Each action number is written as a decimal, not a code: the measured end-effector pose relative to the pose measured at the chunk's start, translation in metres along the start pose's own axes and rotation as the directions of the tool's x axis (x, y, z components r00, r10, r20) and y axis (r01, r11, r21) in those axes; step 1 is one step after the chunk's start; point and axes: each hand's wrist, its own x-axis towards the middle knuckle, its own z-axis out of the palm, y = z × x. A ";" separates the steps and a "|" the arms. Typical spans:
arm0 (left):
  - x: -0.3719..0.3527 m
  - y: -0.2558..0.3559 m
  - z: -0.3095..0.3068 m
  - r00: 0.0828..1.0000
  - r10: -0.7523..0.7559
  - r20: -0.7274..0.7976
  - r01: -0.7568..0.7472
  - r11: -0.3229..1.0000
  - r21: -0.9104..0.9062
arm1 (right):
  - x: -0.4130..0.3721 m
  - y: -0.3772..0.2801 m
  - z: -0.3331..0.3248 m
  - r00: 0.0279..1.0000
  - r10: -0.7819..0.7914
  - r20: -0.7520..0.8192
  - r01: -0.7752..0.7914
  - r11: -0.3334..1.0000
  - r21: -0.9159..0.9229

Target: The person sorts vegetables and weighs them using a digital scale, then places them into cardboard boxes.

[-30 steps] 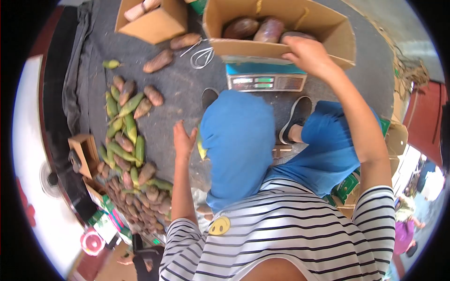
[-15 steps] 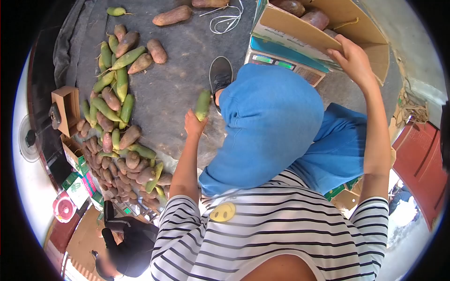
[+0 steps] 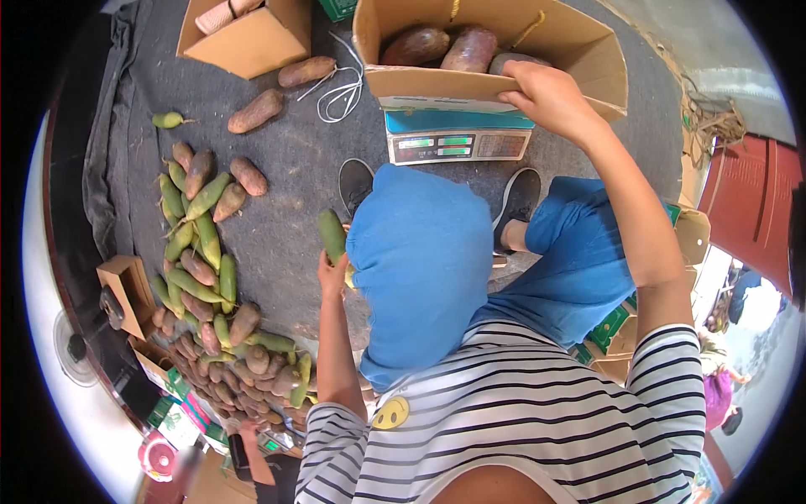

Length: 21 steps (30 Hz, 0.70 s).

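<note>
In my left hand (image 3: pixel 332 273) is a green radish (image 3: pixel 333 238), upright beside my left knee with my fingers closed round it. My right hand (image 3: pixel 546 97) grips the near rim of an open cardboard box (image 3: pixel 495 84), thumb on the outer side. Inside the box lie several large reddish-brown roots (image 3: pixel 470 50). Beneath it is a digital scale (image 3: pixel 457 144) with lit green displays. To the left, a pile of green radishes (image 3: pixel 208 239) mixed with reddish-brown roots spreads over the dark floor cloth (image 3: pixel 277 193).
Another cardboard box (image 3: pixel 260 42) stands at the top left, near two loose roots and a white cord (image 3: pixel 340 101). Many smaller brown roots (image 3: pixel 243 386) are heaped at the lower left. Nearby, a co-worker's arm (image 3: pixel 256 454) shows at the bottom.
My view has turned toward the box and scale, which now appear nearer the middle. The green radish is now close against my left knee. My right hand stays on the box rim.
</note>
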 end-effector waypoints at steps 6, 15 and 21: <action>-0.053 0.226 0.036 0.811 0.574 -0.110 -0.583 0.807 -0.090 | -0.001 0.002 0.003 0.999 -0.031 -0.025 0.030 0.999 -0.014; -0.108 0.452 0.177 0.174 0.980 0.100 -0.899 0.200 -0.389 | -0.007 0.001 0.009 0.995 -0.030 -0.096 0.022 0.996 -0.085; -0.097 0.456 0.205 0.121 0.841 0.528 -0.934 -0.084 0.348 | -0.010 -0.001 0.009 0.993 -0.032 -0.116 0.026 0.998 -0.053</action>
